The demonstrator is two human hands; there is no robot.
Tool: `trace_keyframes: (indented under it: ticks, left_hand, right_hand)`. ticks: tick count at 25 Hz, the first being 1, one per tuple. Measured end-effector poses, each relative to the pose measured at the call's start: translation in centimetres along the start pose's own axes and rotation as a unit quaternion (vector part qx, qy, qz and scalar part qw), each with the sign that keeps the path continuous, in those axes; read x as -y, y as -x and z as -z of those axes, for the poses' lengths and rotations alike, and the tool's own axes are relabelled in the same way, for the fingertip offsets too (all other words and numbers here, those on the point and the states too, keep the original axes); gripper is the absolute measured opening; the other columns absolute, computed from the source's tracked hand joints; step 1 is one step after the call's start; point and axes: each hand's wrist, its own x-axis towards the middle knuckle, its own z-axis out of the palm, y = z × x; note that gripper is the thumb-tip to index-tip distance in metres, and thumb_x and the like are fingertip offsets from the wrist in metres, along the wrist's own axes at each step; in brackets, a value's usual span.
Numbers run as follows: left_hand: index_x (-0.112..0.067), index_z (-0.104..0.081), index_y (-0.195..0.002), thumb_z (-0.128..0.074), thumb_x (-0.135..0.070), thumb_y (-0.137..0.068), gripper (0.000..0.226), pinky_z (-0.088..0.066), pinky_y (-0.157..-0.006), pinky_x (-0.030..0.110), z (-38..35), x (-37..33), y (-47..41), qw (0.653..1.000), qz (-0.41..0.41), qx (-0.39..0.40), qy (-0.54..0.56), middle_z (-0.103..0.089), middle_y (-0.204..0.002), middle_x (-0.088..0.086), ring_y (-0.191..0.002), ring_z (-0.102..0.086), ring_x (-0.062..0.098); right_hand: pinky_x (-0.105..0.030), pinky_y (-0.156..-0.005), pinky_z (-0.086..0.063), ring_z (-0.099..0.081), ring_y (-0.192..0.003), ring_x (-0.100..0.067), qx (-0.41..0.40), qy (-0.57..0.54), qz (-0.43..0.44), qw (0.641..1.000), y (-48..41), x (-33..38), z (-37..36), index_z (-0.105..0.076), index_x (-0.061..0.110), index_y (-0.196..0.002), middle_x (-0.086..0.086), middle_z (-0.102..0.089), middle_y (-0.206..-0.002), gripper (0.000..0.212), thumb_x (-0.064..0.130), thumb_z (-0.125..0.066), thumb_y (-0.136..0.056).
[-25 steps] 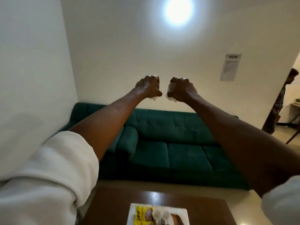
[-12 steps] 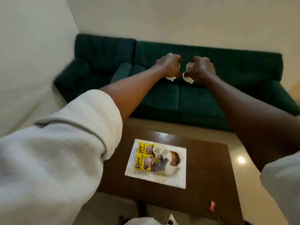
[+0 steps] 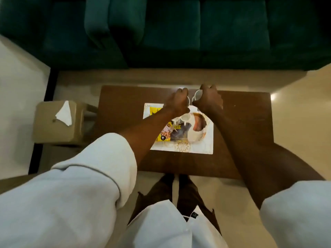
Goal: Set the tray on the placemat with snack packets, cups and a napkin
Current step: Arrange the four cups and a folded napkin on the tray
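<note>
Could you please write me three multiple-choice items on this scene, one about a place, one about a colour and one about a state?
1. Where does the white napkin lie?
A. on the small stool left of the table
B. on the tray
C. on the sofa

2. What colour is the sofa?
A. grey
B. dark green
C. red

3. What is the right hand doing?
A. resting flat on the table
B. holding a white cup
C. hanging empty at the person's side

Answers:
1 A, the napkin sits on the stool, apart from the placemat.
2 B, its cushions are deep green.
3 B, its fingers wrap the cup above the table.
</note>
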Motion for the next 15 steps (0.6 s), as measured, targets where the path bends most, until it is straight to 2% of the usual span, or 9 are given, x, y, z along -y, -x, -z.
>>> trace_keyframes:
  ticks: [3,5,7,9,11,15]
  left_hand:
    - [-0.009,-0.05,-0.128,-0.081,-0.028,-0.078,0.061,-0.054,-0.082,0.045,-8.2,3.9,0.1,1.0,0.015,0.014,0.013,-0.057,-0.13,0.012,-0.116,-0.061,0.036]
    - [-0.01,-0.052,-0.127,-0.081,-0.028,-0.079,0.059,-0.049,-0.075,0.04,-12.8,6.0,0.1,1.0,0.011,0.02,0.005,-0.057,-0.129,0.011,-0.116,-0.061,0.034]
    - [-0.011,-0.052,-0.131,-0.081,-0.028,-0.079,0.062,-0.051,-0.079,0.044,-16.3,8.1,0.2,1.0,0.012,0.016,0.009,-0.056,-0.132,0.01,-0.121,-0.058,0.033]
    - [-0.011,-0.048,-0.139,-0.08,-0.03,-0.08,0.07,-0.053,-0.085,0.049,-19.3,9.7,-0.5,1.0,0.027,0.001,0.001,-0.054,-0.138,0.01,-0.128,-0.054,0.033]
    - [-0.012,-0.046,-0.143,-0.077,-0.032,-0.081,0.072,-0.053,-0.084,0.049,-21.3,10.6,-1.4,1.0,0.027,-0.009,-0.006,-0.053,-0.14,0.01,-0.13,-0.052,0.034]
    - [-0.012,-0.049,-0.136,-0.073,-0.029,-0.083,0.061,-0.055,-0.08,0.052,-22.8,11.5,-2.6,0.999,0.025,-0.005,-0.02,-0.052,-0.139,0.009,-0.127,-0.052,0.035]
  right_hand:
    - [-0.047,-0.087,-0.053,-0.063,-0.112,-0.045,0.054,0.009,-0.034,0.998,-0.2,-3.3,-8.2,-0.051,0.014,-0.132,-0.017,-0.049,-0.136,0.065,0.031,-0.083,-0.078]
    - [-0.049,-0.094,-0.053,-0.057,-0.123,-0.046,0.063,0.018,-0.039,0.997,-0.5,-4.9,-12.5,-0.048,0.011,-0.138,-0.019,-0.046,-0.142,0.07,0.033,-0.082,-0.081]
    - [-0.048,-0.099,-0.052,-0.05,-0.134,-0.043,0.07,0.022,-0.04,0.997,-0.4,-5.9,-15.9,-0.041,0.009,-0.145,-0.02,-0.039,-0.151,0.076,0.034,-0.08,-0.084]
    - [-0.047,-0.092,-0.055,-0.056,-0.129,-0.043,0.086,0.036,-0.046,0.995,-0.8,-6.9,-19.1,-0.04,0.01,-0.144,-0.019,-0.039,-0.151,0.074,0.031,-0.079,-0.084]
    - [-0.048,-0.086,-0.057,-0.062,-0.12,-0.042,0.09,0.034,-0.042,0.994,-1.1,-7.7,-21.5,-0.043,0.012,-0.14,-0.017,-0.044,-0.145,0.07,0.029,-0.08,-0.083]
    - [-0.047,-0.084,-0.057,-0.062,-0.118,-0.041,0.083,0.029,-0.04,0.995,-1.8,-8.5,-23.9,-0.043,0.013,-0.141,-0.015,-0.047,-0.139,0.07,0.032,-0.079,-0.084]
